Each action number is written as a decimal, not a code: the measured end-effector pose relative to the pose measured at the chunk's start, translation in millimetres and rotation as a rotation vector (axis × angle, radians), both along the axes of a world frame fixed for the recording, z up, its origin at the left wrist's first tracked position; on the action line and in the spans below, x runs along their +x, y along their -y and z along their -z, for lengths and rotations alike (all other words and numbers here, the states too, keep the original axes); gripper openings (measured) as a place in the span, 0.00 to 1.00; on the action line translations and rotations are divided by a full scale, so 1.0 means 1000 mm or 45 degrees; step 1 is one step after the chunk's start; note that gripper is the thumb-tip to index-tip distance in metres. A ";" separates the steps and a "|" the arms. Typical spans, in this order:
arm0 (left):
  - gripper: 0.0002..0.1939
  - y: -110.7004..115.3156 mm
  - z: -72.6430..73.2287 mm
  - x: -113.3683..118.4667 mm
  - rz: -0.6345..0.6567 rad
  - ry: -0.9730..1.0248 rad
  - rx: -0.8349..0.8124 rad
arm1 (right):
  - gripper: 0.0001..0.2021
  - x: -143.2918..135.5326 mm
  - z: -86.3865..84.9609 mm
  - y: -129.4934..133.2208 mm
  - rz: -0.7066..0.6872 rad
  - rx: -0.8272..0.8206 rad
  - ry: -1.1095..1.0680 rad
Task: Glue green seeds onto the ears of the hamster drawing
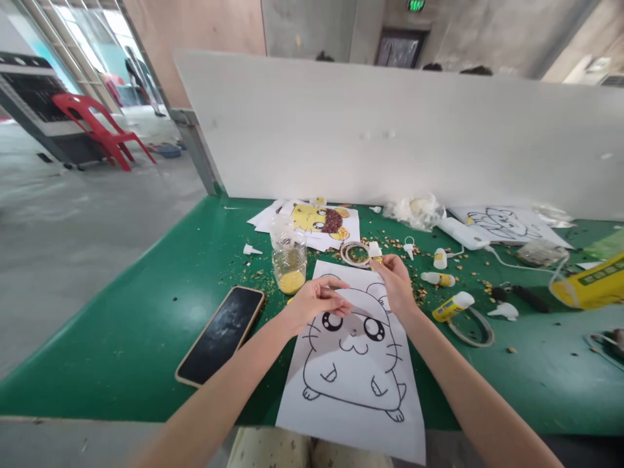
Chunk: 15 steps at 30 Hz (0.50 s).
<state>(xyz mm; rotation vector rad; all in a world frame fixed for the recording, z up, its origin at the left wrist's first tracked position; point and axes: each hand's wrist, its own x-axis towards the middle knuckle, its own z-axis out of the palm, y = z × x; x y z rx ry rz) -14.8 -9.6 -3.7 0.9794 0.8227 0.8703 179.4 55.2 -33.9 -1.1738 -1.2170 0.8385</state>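
Observation:
A white sheet with a black-line hamster drawing (pixel 351 383) lies in front of me on the green table. My right hand (pixel 396 279) is at the sheet's upper right, its fingers closed on a small glue bottle (pixel 375 252) with a white top and yellow label. Above the drawing's upper left hovers my left hand (pixel 319 302), fingers loosely curved and apart, with nothing visible in them. Close to that hand stands a clear plastic bottle (pixel 289 263) with yellow grains at its bottom. Behind lies a hamster picture (pixel 312 218) partly covered in yellow and brown bits.
A phone (pixel 220 335) lies at left. To the right are a glue stick (pixel 453 307), small bottles (pixel 439 279), a tape ring (pixel 475 328), a white corded device (pixel 463 233) and a yellow bag (pixel 592 284). Scattered grains dot the green table (pixel 121 325). A white panel (pixel 390 130) closes the back.

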 end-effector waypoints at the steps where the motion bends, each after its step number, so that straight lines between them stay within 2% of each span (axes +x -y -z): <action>1: 0.24 0.000 0.000 0.000 0.000 -0.009 0.018 | 0.14 0.004 0.000 -0.002 0.033 0.032 0.038; 3: 0.27 0.002 -0.001 0.000 -0.010 -0.029 0.050 | 0.14 0.013 -0.002 -0.006 0.103 0.111 0.131; 6: 0.29 0.004 -0.001 0.000 -0.044 -0.055 0.099 | 0.09 0.025 -0.010 -0.010 0.203 0.259 0.406; 9: 0.28 0.005 -0.001 -0.001 -0.083 -0.067 0.152 | 0.07 0.025 -0.024 0.001 0.179 0.298 0.433; 11: 0.27 0.005 -0.001 -0.003 -0.094 -0.064 0.186 | 0.08 0.014 -0.037 0.026 0.104 0.294 0.380; 13: 0.26 0.003 0.001 -0.005 -0.101 -0.057 0.219 | 0.10 -0.006 -0.049 0.067 0.037 0.317 0.283; 15: 0.25 0.002 0.003 -0.005 -0.109 -0.050 0.251 | 0.10 -0.028 -0.058 0.115 -0.300 0.351 -0.109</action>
